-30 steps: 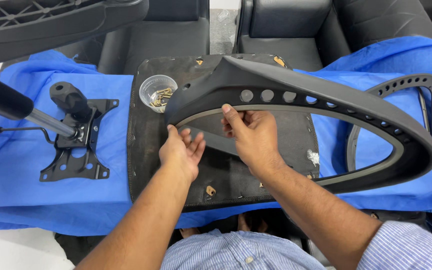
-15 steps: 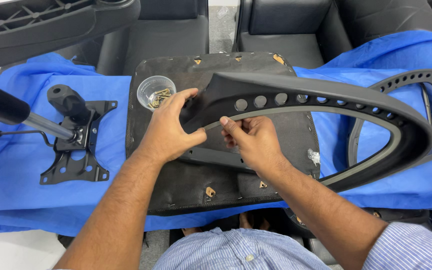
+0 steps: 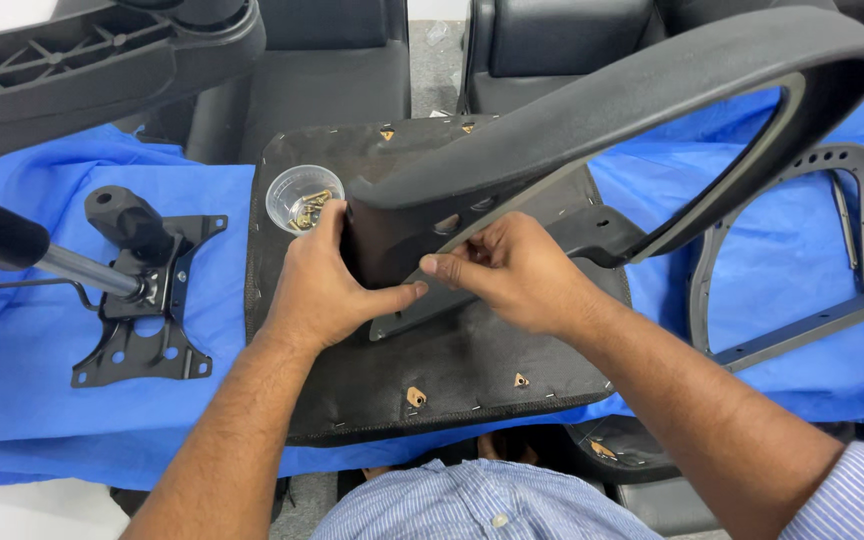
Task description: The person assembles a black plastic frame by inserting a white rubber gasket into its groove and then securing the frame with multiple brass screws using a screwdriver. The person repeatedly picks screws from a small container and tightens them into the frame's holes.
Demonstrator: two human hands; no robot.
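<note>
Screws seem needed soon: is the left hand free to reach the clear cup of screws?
Probably yes: the left hand grips the armrest right beside the cup, with nothing between them, though it must let go first.

Both bare forearms are reaching up from the bottom of the frame toward its middle. The left hand (image 3: 324,290) is curling, thumb pointing right. The right hand (image 3: 517,270) is pinching, fingertips close together.

Upturned seat base (image 3: 452,380) in the middle on the cloth (image 3: 32,380), armrest (image 3: 592,120) standing on it between left hand (image 3: 322,285) and right hand (image 3: 517,270). Cup of screws (image 3: 300,198) on the base's far left corner. Tilt mechanism (image 3: 142,290) to the left, second armrest (image 3: 852,250) to the right.
</note>
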